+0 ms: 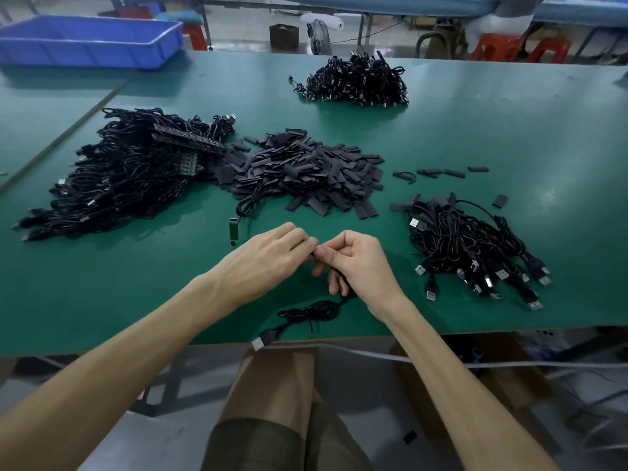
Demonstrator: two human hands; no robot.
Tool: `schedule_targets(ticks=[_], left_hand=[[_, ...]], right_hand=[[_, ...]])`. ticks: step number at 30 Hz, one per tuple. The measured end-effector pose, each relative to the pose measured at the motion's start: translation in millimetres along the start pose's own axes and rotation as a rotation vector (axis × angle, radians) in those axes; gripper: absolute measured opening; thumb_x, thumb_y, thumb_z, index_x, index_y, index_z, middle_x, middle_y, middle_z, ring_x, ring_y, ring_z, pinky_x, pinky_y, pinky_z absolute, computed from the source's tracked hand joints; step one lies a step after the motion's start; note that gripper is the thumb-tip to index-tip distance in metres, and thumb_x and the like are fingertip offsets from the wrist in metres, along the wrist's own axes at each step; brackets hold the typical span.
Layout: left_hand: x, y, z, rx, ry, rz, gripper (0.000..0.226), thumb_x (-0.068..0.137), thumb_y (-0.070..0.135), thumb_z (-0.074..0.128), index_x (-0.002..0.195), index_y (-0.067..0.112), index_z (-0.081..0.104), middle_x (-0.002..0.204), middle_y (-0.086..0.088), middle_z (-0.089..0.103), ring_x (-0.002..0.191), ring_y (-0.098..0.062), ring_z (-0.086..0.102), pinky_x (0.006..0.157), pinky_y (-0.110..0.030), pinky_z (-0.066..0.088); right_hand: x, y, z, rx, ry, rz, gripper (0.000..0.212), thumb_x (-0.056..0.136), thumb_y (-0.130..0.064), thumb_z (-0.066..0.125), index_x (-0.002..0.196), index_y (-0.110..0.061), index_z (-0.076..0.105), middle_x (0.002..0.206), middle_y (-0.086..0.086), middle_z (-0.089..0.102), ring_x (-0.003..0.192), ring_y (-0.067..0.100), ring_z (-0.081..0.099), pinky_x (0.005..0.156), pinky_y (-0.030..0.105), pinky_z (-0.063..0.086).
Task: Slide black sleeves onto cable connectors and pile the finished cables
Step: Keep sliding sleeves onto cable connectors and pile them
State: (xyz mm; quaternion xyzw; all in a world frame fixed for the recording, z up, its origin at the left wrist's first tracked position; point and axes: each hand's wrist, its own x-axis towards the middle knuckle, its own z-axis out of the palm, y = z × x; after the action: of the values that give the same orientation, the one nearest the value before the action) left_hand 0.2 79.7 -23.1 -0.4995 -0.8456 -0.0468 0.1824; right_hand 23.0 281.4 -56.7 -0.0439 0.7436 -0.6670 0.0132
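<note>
Cables dominate the green table (492, 137), sorted so that each stage has its own spot around the hands. Largest is the tangled heap of cables (119, 175) at ten o'clock, with strips of small circuit boards showing among them. This is probably the unsleeved stock, kept on the left hand's side. At twelve o'clock sits the pile of black sleeves (306, 171), short flat pieces lying straight ahead where either hand can take one. At three o'clock lies a smaller pile of cables (469, 243), its USB plugs fanned toward the near edge; going by the task, it is likely the finished pile. A further bundle (356, 79) rests well apart at one o'clock, and a blue crate (88, 39) stands far off at eleven o'clock.

The cable in work (316, 309) has its coiled slack on the table at six o'clock, just below the hands, with its USB plug (259, 343) at the table's near edge. The cord rises into the right hand (356, 263), whose lower fingers curl round it while thumb and forefinger pinch its upper end. The left hand (268, 256) meets it fingertip to fingertip, fingers bent, pinching the same end. Only a dark scrap shows between them, so sleeve and connector cannot be told apart. A bare green circuit board (233, 228) lies near the left hand at eleven o'clock.
</note>
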Motion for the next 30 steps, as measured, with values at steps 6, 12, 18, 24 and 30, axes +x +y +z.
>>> schedule_targets(ticks=[6, 12, 18, 24, 30], left_hand=[[3, -4, 3, -0.056, -0.040, -0.026, 0.021, 0.098, 0.002, 0.061, 0.119, 0.004, 0.063, 0.101, -0.007, 0.057, 0.091, -0.024, 0.053, 0.079, -0.032, 0.051], [5, -10, 8, -0.345, -0.118, -0.256, 0.024, 0.107, 0.021, 0.048, 0.106, 0.006, 0.066, 0.091, -0.004, 0.057, 0.082, -0.023, 0.055, 0.077, -0.039, 0.048], [4, -18, 9, -0.515, -0.130, -0.385, 0.022, 0.105, 0.019, 0.052, 0.102, 0.009, 0.072, 0.085, 0.006, 0.065, 0.074, -0.005, 0.059, 0.071, -0.013, 0.043], [6, -19, 8, -0.600, -0.156, -0.447, 0.017, 0.103, 0.016, 0.057, 0.102, 0.013, 0.074, 0.081, 0.013, 0.069, 0.071, 0.001, 0.061, 0.070, -0.009, 0.043], [5, -23, 8, -0.663, -0.184, -0.457, 0.015, 0.101, 0.014, 0.062, 0.104, 0.016, 0.077, 0.081, 0.012, 0.073, 0.069, -0.001, 0.063, 0.068, -0.007, 0.044]], right_hand=[[0, -1, 0, 0.020, 0.010, 0.013, 0.015, 0.100, -0.017, 0.069, 0.094, -0.004, 0.064, 0.076, 0.011, 0.077, 0.042, 0.018, 0.056, 0.037, 0.022, 0.039], [-1, 2, 2, -0.055, 0.018, 0.003, 0.005, 0.099, -0.015, 0.067, 0.102, -0.011, 0.066, 0.082, 0.003, 0.077, 0.059, 0.013, 0.064, 0.048, 0.023, 0.045], [-1, 3, 2, -0.046, 0.072, -0.024, 0.003, 0.097, -0.011, 0.071, 0.099, -0.011, 0.072, 0.083, 0.002, 0.078, 0.067, 0.010, 0.068, 0.056, 0.024, 0.050], [-2, 3, 3, -0.035, 0.080, -0.051, 0.002, 0.095, -0.009, 0.073, 0.094, -0.008, 0.073, 0.079, 0.005, 0.078, 0.061, 0.013, 0.067, 0.052, 0.023, 0.047], [-3, 3, 2, 0.002, 0.059, -0.056, 0.000, 0.094, -0.005, 0.074, 0.094, -0.005, 0.073, 0.079, 0.009, 0.078, 0.061, 0.017, 0.069, 0.051, 0.024, 0.048]])
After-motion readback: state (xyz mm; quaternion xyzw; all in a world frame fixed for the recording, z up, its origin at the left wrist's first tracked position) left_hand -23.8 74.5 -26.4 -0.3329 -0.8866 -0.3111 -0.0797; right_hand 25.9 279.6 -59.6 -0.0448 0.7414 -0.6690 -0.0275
